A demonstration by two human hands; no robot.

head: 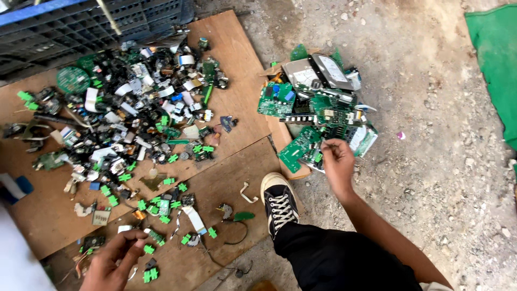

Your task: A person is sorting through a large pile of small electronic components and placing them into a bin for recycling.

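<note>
Circuit boards [318, 116], green, lie piled in a cardboard box [280, 137] on the concrete floor [431, 161]. Right hand [337, 161] pinches one board at the pile's near edge. Left hand [116, 262], fingers loosely curled, rests on a plywood sheet [231, 178] among small green connectors [151, 250].

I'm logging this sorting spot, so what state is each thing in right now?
Right hand: fingers pinched on a small part at the circuit board pile.
Left hand: low over the plywood, grip unclear.
Circuit board pile: heaped, overflowing its cardboard box.
Hard drives: lying flat on top of the heap.
Small parts: scattered over the plywood sheet.
Plastic crate: at the plywood's far edge.
</note>
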